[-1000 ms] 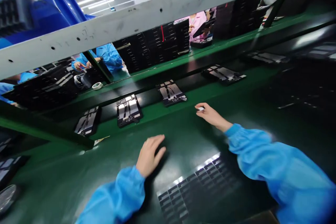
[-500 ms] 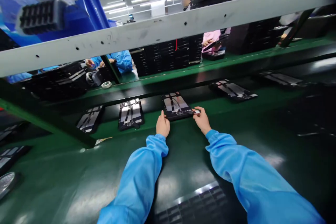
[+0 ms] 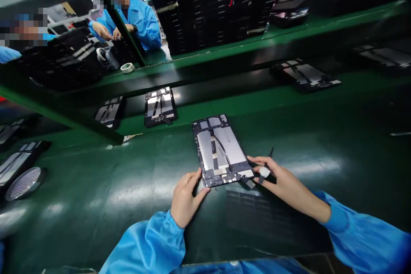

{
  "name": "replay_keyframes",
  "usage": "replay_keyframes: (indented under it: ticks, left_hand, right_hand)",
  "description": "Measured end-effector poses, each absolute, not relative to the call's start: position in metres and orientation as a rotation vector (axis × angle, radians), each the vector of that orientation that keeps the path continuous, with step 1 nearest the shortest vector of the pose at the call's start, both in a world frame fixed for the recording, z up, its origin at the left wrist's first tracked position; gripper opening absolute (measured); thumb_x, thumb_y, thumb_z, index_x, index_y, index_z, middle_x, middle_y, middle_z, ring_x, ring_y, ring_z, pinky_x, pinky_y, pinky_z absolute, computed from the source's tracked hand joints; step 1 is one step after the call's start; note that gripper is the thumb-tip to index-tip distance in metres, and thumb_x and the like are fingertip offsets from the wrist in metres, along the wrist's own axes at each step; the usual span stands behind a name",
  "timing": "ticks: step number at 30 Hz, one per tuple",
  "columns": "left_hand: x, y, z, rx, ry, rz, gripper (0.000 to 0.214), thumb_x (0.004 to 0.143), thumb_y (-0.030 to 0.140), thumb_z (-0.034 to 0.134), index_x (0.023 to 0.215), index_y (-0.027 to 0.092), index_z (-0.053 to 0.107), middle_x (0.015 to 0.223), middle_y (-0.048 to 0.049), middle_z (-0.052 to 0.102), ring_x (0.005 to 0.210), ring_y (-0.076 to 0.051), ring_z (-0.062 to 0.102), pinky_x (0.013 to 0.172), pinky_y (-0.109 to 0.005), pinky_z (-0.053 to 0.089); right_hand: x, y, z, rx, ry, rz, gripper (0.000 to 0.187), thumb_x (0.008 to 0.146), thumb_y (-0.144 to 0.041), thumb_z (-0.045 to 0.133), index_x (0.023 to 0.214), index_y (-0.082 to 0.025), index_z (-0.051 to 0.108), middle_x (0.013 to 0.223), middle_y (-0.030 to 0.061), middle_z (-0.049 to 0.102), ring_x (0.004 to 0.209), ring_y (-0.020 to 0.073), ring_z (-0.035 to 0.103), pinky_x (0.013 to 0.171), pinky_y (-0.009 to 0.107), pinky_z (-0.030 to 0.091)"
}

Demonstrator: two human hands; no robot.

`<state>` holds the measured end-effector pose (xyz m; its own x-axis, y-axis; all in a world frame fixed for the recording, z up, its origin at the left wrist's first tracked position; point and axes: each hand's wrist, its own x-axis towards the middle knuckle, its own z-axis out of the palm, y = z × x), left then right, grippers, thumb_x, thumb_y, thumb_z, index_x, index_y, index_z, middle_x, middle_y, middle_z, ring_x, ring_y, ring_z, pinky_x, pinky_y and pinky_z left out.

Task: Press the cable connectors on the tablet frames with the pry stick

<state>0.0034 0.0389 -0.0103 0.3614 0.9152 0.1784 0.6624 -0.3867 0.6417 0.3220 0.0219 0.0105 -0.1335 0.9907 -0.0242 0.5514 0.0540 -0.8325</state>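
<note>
Left hand [image 3: 186, 197] clasps an opened tablet [image 3: 229, 145] by its near-left corner, right hand [image 3: 279, 182] pinching a white piece [image 3: 264, 172] beside it; bench [image 3: 135, 188] stretches leftward.

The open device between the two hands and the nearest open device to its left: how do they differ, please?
The held device has the left hand and right hand at its near corners; no hand touches the left device. The held device looks larger and lies nearer, while the left device sits farther back. Both show dark frames and pale panels.
</note>
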Motion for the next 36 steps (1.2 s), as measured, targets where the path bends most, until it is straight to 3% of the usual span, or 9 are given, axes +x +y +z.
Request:
replay_keyframes:
  ticks: [2,5,12,16,20,24,28,36]
  left_hand:
    - [0.004,0.042,-0.009,2.205,1.383,0.719,0.054,0.092,0.041,0.062,0.141,0.025,0.049,0.111,-0.008,0.065,0.1,-0.023,0.062,0.087,-0.04,0.053]
    - [0.004,0.049,-0.006,2.245,1.392,0.696,0.06,0.089,0.045,0.065,0.142,0.023,0.048,0.108,-0.0083,0.067,0.094,-0.023,0.063,0.084,-0.04,0.054]
    - [0.004,0.054,-0.003,2.279,1.353,0.67,0.058,0.091,0.047,0.062,0.142,0.023,0.048,0.106,-0.0069,0.067,0.089,-0.022,0.063,0.08,-0.038,0.053]
    - [0.005,0.053,-0.004,2.281,1.365,0.657,0.057,0.092,0.047,0.061,0.141,0.022,0.047,0.104,-0.0069,0.068,0.09,-0.022,0.063,0.082,-0.038,0.053]
    - [0.008,0.048,0.003,2.336,1.402,0.685,0.059,0.091,0.049,0.061,0.141,0.023,0.046,0.109,-0.0083,0.066,0.096,-0.023,0.062,0.083,-0.038,0.053]
    - [0.02,0.041,0.015,2.475,1.305,0.734,0.044,0.091,0.05,0.061,0.123,0.02,0.06,0.103,-0.0082,0.067,0.092,-0.022,0.063,0.078,-0.035,0.053]
    - [0.031,0.042,0.019,2.453,1.176,0.772,0.019,0.099,0.031,0.052,0.101,0.022,0.069,0.09,-0.0033,0.07,0.083,-0.016,0.066,0.074,-0.029,0.052]
    - [0.028,0.047,0.018,2.155,1.136,0.886,0.017,0.097,0.031,0.057,0.103,0.022,0.069,0.089,-0.0031,0.069,0.078,-0.014,0.065,0.071,-0.025,0.053]
  right_hand:
    - [0.322,-0.001,0.012,-1.569,-1.788,0.818,0.041,0.09,-0.034,0.06,0.13,-0.029,0.051,0.128,0.0091,0.067,0.116,0.0315,0.065,0.092,0.05,0.056]
    - [0.317,-0.039,0.007,-1.502,-1.933,0.612,0.037,0.091,-0.022,0.056,0.126,-0.033,0.055,0.128,0.0077,0.068,0.119,0.0309,0.063,0.096,0.051,0.055]
    - [0.272,-0.048,0.009,-1.018,-2.359,0.981,0.05,0.081,-0.003,0.055,0.126,-0.024,0.06,0.14,0.0072,0.059,0.136,0.0265,0.048,0.114,0.048,0.04]
    - [0.277,-0.03,0.013,-1.171,-1.961,0.827,0.03,0.091,-0.012,0.055,0.116,-0.028,0.06,0.128,0.0065,0.069,0.122,0.0232,0.062,0.101,0.041,0.053]
    - [0.295,-0.006,0.024,-1.535,-1.411,0.64,0.024,0.094,-0.029,0.057,0.117,-0.026,0.054,0.129,0.0117,0.067,0.12,0.0297,0.062,0.099,0.051,0.052]
    - [0.281,0.017,0.039,-1.447,-1.605,0.772,0.023,0.093,-0.026,0.058,0.116,-0.027,0.059,0.119,0.0076,0.071,0.114,0.0268,0.066,0.094,0.043,0.054]
    - [0.252,0.035,0.043,-1.283,-1.895,0.958,0.032,0.092,-0.011,0.051,0.116,-0.028,0.063,0.114,0.0048,0.071,0.107,0.0245,0.067,0.09,0.04,0.054]
    - [0.227,0.047,0.035,-1.315,-1.903,0.908,0.02,0.084,-0.008,0.059,0.096,-0.024,0.06,0.084,0.0001,0.073,0.084,0.0223,0.069,0.074,0.034,0.051]
